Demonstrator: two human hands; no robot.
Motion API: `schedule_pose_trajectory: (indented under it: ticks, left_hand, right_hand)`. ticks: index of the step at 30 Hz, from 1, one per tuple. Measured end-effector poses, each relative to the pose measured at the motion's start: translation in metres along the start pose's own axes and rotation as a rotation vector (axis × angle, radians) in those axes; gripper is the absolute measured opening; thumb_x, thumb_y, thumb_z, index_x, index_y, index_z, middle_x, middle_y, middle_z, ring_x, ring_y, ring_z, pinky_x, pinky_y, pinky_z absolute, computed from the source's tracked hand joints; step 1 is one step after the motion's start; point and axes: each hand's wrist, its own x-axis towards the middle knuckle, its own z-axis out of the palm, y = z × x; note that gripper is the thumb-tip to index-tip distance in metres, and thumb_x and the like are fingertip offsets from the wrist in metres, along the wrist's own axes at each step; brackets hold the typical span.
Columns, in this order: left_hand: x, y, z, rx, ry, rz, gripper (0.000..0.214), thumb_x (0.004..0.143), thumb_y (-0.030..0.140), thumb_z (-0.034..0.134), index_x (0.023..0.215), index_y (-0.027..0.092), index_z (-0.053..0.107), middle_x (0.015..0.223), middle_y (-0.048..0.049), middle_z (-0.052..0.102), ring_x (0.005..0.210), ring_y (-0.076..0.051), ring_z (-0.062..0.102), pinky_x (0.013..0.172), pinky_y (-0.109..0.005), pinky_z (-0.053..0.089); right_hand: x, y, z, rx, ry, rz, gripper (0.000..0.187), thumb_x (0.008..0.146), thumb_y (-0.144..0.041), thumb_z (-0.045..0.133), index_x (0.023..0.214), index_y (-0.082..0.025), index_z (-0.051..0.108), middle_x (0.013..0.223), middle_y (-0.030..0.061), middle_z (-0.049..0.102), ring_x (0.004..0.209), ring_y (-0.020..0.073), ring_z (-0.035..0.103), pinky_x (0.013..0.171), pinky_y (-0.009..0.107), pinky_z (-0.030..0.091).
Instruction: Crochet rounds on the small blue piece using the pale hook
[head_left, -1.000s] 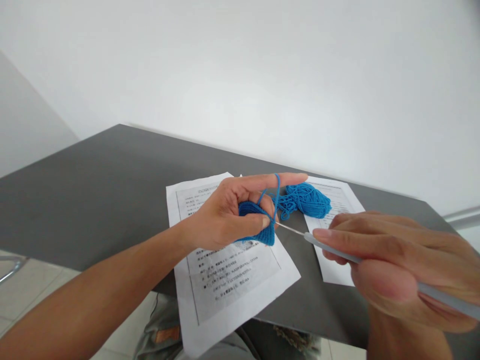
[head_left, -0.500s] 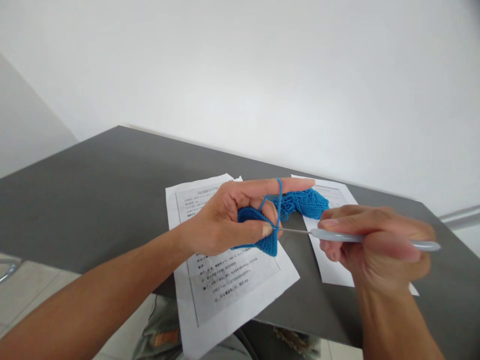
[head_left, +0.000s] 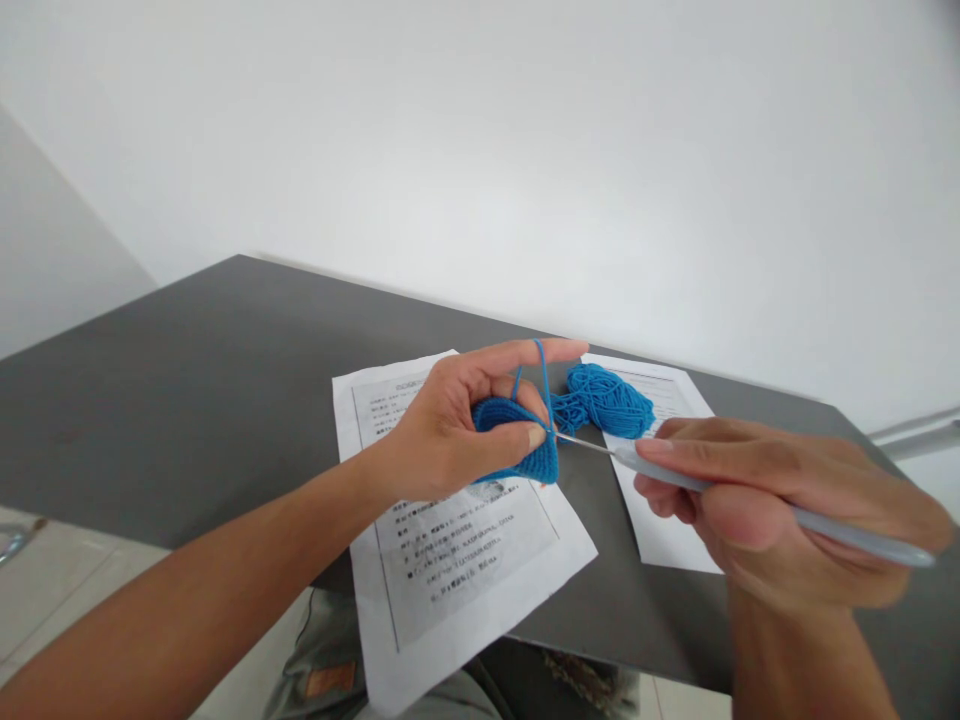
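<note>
My left hand (head_left: 457, 425) pinches a small blue crocheted piece (head_left: 538, 460) between the thumb and the fingers behind it. Its index finger points out to the right, with a strand of blue yarn (head_left: 546, 385) looped over it and running down to the piece. Closed around the grey handle of a crochet hook (head_left: 660, 474) is my right hand (head_left: 780, 500). The hook's thin metal shaft reaches left to the top edge of the crocheted piece, by my left thumb; its tip is too small to make out.
Behind the hands a blue yarn ball (head_left: 611, 402) lies partly on a printed sheet (head_left: 675, 530). Another printed sheet (head_left: 480, 600) lies under my left hand and hangs over the near edge of the dark grey table (head_left: 210, 400). A white wall (head_left: 480, 160) rises behind the table.
The crochet hook has tilted, its handle end dropping down and to the right with my right hand. My left index finger has drawn back left and slightly up, and the crocheted piece has risen a little.
</note>
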Motion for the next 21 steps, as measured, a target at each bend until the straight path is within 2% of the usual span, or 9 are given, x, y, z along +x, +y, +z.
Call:
schedule_pose_trajectory:
  ticks: [3,7,13,16,18,19,21]
  left_hand:
    - [0.002,-0.003,0.001,0.023,0.061,0.052,0.068,0.086,0.019,0.088,0.151,0.014,0.069,0.081,-0.0053,0.081,0.069,-0.019,0.075,0.063,-0.028,0.062]
    - [0.004,-0.006,0.001,0.065,0.132,0.091,0.063,0.082,0.02,0.092,0.142,0.013,0.074,0.084,-0.0048,0.081,0.073,-0.018,0.075,0.066,-0.026,0.062]
    - [0.003,-0.004,0.003,0.175,0.201,0.093,0.053,0.082,0.018,0.088,0.133,0.014,0.077,0.084,-0.0034,0.08,0.072,-0.017,0.074,0.065,-0.026,0.06]
    - [0.004,-0.003,0.006,0.225,0.241,0.103,0.05,0.079,0.011,0.084,0.129,0.011,0.077,0.081,-0.0015,0.08,0.071,-0.016,0.074,0.066,-0.025,0.06]
    - [0.005,-0.001,0.008,0.257,0.269,0.103,0.049,0.076,0.007,0.081,0.125,0.011,0.076,0.08,0.0,0.079,0.069,-0.014,0.072,0.065,-0.024,0.059]
    - [0.005,-0.001,0.009,0.275,0.282,0.103,0.048,0.075,0.006,0.079,0.123,0.011,0.076,0.079,0.0005,0.079,0.069,-0.014,0.072,0.065,-0.023,0.059]
    - [0.006,0.0,0.01,0.309,0.297,0.108,0.045,0.074,0.004,0.077,0.118,0.012,0.077,0.08,0.0012,0.079,0.07,-0.013,0.073,0.067,-0.023,0.059]
  right_hand:
    - [-0.006,-0.004,0.0,-0.113,0.002,-0.062,0.029,0.099,-0.044,0.08,0.126,-0.036,0.086,0.072,0.0041,0.08,0.052,0.0205,0.066,0.043,0.037,0.054]
    - [-0.007,-0.008,0.002,-0.198,0.013,-0.091,0.029,0.102,-0.041,0.077,0.13,-0.038,0.084,0.072,0.0035,0.079,0.052,0.0206,0.067,0.043,0.036,0.05]
    - [-0.004,-0.018,0.001,-0.356,-0.116,-0.142,0.044,0.1,-0.027,0.079,0.143,-0.038,0.077,0.073,0.0016,0.08,0.057,0.0229,0.073,0.049,0.037,0.056]
    - [-0.004,-0.028,0.007,-0.485,-0.175,-0.212,0.041,0.097,-0.028,0.084,0.137,-0.033,0.08,0.074,0.0003,0.081,0.056,0.0202,0.072,0.055,0.036,0.061]
    - [-0.006,-0.038,0.014,-0.587,-0.153,-0.195,0.028,0.097,-0.027,0.084,0.125,-0.029,0.083,0.067,-0.0008,0.077,0.054,0.019,0.069,0.052,0.035,0.056]
    - [-0.008,-0.044,0.017,-0.609,-0.182,-0.194,0.024,0.097,-0.028,0.084,0.122,-0.029,0.083,0.064,-0.0014,0.075,0.053,0.019,0.068,0.05,0.035,0.054]
    - [-0.012,-0.054,0.024,-0.646,-0.226,-0.172,0.022,0.101,-0.028,0.079,0.123,-0.027,0.08,0.067,-0.0005,0.077,0.057,0.0208,0.071,0.053,0.036,0.057]
